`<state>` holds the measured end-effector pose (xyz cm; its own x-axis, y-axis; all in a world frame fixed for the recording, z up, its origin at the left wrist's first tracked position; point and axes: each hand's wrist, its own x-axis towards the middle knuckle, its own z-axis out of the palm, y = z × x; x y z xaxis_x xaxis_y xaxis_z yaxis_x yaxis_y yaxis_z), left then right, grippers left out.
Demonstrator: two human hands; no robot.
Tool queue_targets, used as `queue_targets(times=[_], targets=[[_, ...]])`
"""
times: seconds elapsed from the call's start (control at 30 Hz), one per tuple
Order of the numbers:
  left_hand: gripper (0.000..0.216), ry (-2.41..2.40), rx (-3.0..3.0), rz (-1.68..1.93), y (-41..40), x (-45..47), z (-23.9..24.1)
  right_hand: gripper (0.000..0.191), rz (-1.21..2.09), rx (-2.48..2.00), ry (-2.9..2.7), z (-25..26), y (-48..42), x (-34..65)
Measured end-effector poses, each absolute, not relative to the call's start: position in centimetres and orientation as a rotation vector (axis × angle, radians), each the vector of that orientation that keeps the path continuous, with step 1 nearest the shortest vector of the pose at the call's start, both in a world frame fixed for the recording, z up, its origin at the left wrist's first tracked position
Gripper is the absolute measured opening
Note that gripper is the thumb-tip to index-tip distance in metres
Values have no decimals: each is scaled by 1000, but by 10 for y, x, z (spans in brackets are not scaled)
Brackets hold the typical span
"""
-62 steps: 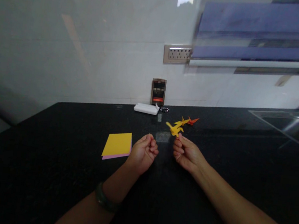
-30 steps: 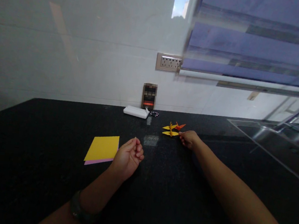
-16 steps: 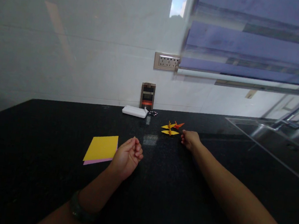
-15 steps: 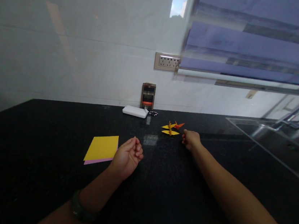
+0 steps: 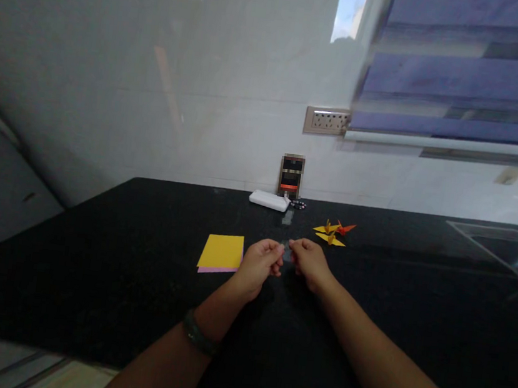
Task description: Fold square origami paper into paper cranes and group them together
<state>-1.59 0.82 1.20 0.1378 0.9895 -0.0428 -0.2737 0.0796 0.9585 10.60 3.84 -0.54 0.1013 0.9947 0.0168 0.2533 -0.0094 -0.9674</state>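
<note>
My left hand (image 5: 257, 266) and my right hand (image 5: 309, 263) are close together over the middle of the black counter (image 5: 113, 264), fingertips almost touching. Both have curled, pinched fingers, and I see nothing in them. A dark band is on my left wrist. Just left of my left hand lies a stack of square paper (image 5: 222, 252), yellow on top with a pink sheet under it. Behind and to the right of my right hand stand two yellow paper cranes (image 5: 329, 234) and an orange crane (image 5: 345, 228), apart from both hands.
A white flat device (image 5: 268, 200) and a small dark box (image 5: 291, 176) sit against the back wall. A wall socket (image 5: 327, 121) is above them, with window blinds (image 5: 465, 87) to its right. A sink (image 5: 512, 247) is at the far right.
My right hand set a yellow crane down beside the other cranes, let go, and drew back to meet my left hand. The view has swung to the left.
</note>
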Motion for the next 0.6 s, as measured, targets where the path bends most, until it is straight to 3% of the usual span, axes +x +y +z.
queue_targets(times=[0.23,0.37,0.47,0.6], targets=[[21,1334,1470,1108,25,-75,50,28,628,-1394,-1522,-22,43,125],[26,1601,2244,471,38,-124,55,30,625,-1429,-1456,-25,51,137],[47,1531,2513,28,39,-145,41,29,611,-1432,-1495,-26,54,137],[55,1597,2547,-79,38,-147,24,28,594,-1421,-1584,-28,54,132]])
